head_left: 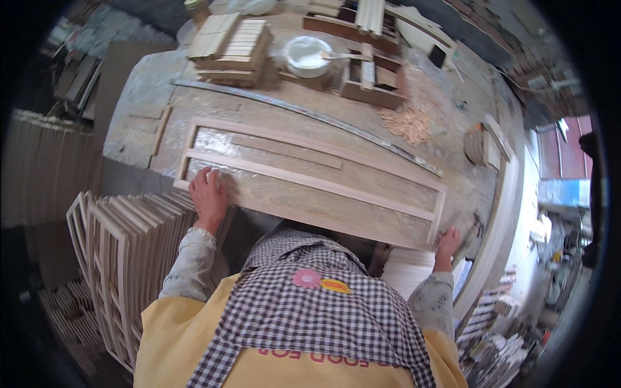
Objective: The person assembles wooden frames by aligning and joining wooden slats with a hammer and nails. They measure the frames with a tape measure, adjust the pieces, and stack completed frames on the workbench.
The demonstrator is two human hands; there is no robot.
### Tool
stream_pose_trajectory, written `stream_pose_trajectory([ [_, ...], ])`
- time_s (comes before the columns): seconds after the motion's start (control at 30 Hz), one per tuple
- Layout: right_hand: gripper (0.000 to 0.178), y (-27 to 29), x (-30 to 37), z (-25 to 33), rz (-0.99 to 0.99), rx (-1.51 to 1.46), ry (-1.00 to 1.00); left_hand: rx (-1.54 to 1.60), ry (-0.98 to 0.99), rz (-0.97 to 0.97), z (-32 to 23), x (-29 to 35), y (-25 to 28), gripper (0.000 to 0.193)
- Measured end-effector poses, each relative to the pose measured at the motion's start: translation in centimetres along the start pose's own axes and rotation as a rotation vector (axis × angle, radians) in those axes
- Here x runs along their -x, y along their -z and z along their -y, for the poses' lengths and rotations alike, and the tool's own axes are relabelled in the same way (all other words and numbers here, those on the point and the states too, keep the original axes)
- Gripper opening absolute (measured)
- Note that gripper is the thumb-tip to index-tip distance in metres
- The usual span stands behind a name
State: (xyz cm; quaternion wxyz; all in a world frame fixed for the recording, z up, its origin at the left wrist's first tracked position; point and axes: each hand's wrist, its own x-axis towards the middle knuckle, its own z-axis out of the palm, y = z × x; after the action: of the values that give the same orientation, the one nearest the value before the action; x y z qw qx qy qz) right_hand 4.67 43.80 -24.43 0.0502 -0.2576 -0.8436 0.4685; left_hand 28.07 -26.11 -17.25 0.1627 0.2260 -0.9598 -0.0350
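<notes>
Spanning a wooden frame (336,187), left hand (209,196) curls over its near edge; right hand (447,242) clasps its right corner

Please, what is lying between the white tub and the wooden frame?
In the head view, a long, thin strip lies between the white tub and the wooden frame.

Frame (310,182): pale wood, long narrow rectangle, one lengthwise bar splitting it into two long openings. Lies roughly flat at near side of table (259,116), long sides running left to right, right end nearer than left.
</notes>
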Motion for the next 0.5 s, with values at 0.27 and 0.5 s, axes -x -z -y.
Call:
stream_pose_trajectory([
  [0.27, 0.027, -1.4, 3.2, 5.7, -0.092, -0.133, 0.075, 0.375, -0.423, 0.189, -12.3, -1.3, -0.3, 0.046],
  [0.5, 0.024, -0.8, 1.7, 6.3, -0.069, -0.095, 0.062, 0.367, -0.571, 0.265, -17.7, -2.4, -1.9, 0.052],
])
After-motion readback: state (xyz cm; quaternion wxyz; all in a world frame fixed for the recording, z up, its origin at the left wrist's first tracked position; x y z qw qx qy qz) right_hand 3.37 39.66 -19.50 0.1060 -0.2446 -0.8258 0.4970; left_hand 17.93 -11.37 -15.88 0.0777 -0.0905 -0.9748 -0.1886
